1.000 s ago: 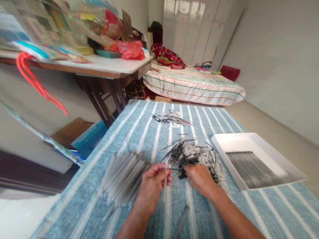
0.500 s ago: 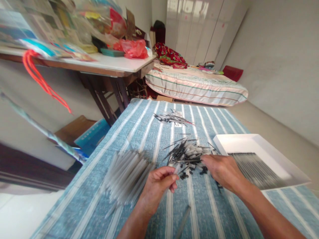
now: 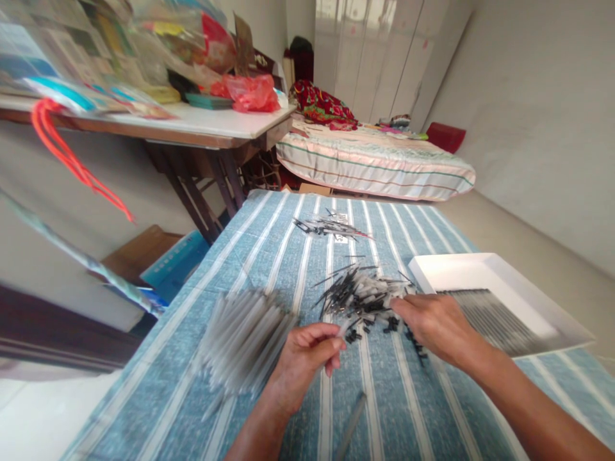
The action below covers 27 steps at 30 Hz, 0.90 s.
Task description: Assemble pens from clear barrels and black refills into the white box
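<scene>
My left hand (image 3: pixel 306 358) is closed in a pinch on a small translucent tube piece (image 3: pixel 343 328) in front of the pile. My right hand (image 3: pixel 435 325) has its fingers bent together at the right edge of a heap of black and white pen parts (image 3: pixel 358 294); what its fingertips hold, if anything, is hidden. Left of my left hand lies a stack of translucent grey pen barrels (image 3: pixel 247 339). Nearer to me rests one grey pen-like stick (image 3: pixel 353 419). To the right, a white box (image 3: pixel 461 266) holds a row of slim grey pens (image 3: pixel 494 320).
A blue-and-white striped cloth (image 3: pixel 192 397) covers the table. At its far side lies a smaller bundle of thin black and white sticks (image 3: pixel 331 225). A side table (image 3: pixel 230 127) with bags stands at the left, and a bed (image 3: pixel 375 160) beyond.
The view has shifted slightly. My right hand remains at the heap's right edge, its fingers now a little lower and closer in. My left hand keeps its pinch almost unmoved.
</scene>
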{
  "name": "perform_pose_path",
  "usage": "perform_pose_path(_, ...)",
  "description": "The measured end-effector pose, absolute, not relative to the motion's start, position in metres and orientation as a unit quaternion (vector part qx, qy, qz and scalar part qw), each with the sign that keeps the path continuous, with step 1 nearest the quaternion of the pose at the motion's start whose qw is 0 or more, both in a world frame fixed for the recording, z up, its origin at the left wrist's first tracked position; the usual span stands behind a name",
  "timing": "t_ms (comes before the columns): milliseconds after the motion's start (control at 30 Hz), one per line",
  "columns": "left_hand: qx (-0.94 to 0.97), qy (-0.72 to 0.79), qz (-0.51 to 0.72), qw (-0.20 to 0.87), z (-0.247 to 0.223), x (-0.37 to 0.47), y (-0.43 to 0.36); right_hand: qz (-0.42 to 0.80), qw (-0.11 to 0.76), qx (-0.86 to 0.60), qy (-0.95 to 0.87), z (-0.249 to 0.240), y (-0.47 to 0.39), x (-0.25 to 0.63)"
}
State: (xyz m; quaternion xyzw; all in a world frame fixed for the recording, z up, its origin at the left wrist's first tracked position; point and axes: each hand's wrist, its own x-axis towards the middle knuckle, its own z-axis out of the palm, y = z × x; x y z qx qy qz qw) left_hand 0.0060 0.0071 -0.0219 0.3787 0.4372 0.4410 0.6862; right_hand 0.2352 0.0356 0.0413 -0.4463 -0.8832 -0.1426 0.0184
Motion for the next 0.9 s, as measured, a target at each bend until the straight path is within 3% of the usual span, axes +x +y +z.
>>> perform_pose_path(400,0.431,0.453,0.338,0.704,-0.02,0.001,0.008,-0.161,0.011,-0.358,-0.92,0.057,0.041,0.227)
perform_pose_path(900,0.488,0.471,0.269,0.684,-0.011,0.0,0.008,-0.128,0.009,-0.363,-0.923,0.042,0.035,0.227)
